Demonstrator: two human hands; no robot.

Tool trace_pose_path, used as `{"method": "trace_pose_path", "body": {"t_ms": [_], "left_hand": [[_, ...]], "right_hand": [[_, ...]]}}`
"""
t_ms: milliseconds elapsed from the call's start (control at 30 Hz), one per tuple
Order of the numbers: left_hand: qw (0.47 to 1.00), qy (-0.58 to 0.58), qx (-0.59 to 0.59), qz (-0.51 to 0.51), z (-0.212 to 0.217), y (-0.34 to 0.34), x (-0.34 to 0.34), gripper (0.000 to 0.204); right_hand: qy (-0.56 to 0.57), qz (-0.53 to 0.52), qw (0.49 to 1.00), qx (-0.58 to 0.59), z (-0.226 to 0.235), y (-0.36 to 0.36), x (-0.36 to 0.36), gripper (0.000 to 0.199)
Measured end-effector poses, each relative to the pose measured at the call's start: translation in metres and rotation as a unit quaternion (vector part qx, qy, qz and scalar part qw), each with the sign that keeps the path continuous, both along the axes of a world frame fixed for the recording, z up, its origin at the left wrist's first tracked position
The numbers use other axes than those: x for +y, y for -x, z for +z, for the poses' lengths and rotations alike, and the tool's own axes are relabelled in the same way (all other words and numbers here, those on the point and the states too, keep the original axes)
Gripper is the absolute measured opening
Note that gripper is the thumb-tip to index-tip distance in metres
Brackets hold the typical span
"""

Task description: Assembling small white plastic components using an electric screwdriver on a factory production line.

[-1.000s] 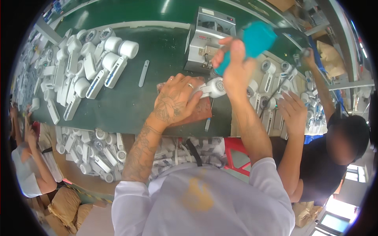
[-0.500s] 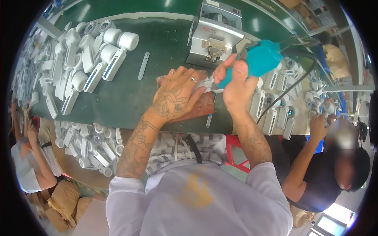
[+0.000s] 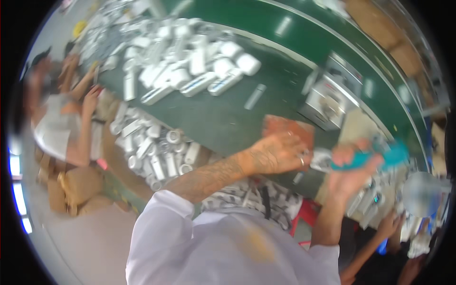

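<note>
My right hand (image 3: 354, 173) is wrapped round a teal hand-held power tool (image 3: 392, 154). The tool lies across the hand, its front end toward a small white plastic part (image 3: 321, 159). That part sits between my two hands. My left hand (image 3: 275, 154) is at its left side, with fingers bent and ringed; they seem to hold the part's end, though motion smears them. Under and behind my left fingers is a reddish block (image 3: 289, 126), lying on the green table (image 3: 213, 114).
A silver metal machine (image 3: 327, 102) stands behind the block. White handheld fans (image 3: 190, 71) are heaped at the far left, more lie in a lower pile (image 3: 156, 152), others at right (image 3: 370, 199). A flat strip (image 3: 255, 96) lies mid-table. Co-workers sit at both sides.
The view has swung, so the table and piles appear shifted and tilted. The teal tool now lies flatter and points leftward. Both hands stay close together by the white part.
</note>
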State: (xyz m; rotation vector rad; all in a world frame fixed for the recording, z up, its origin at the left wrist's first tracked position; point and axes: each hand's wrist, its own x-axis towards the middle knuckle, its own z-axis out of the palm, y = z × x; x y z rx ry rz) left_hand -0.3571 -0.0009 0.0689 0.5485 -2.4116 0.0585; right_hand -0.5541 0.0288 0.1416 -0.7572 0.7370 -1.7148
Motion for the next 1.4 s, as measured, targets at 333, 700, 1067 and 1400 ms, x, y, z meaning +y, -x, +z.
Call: {"method": "trace_pose_path", "body": {"t_ms": [333, 700, 1067, 1400], "left_hand": [[0.789, 0.163, -0.079, 0.588, -0.002, -0.366, -0.149, 0.04], [0.966, -0.213, 0.02, 0.142, 0.079, 0.089, -0.048, 0.029], [0.931, -0.292, -0.176, 0.13, 0.014, 0.229, 0.009, 0.037], [0.981, -0.171, 0.028, 0.087, -0.005, 0.161, 0.0, 0.03]], "right_hand": [[-0.011, -0.077, 0.991, 0.112, -0.011, 0.014, 0.098, 0.069], [-0.069, -0.177, 0.963, 0.189, -0.009, 0.039, 0.127, 0.082], [-0.094, -0.177, 0.964, 0.172, -0.017, 0.068, 0.163, 0.084], [-0.05, -0.151, 0.957, 0.244, -0.018, 0.062, 0.124, 0.07]]}}
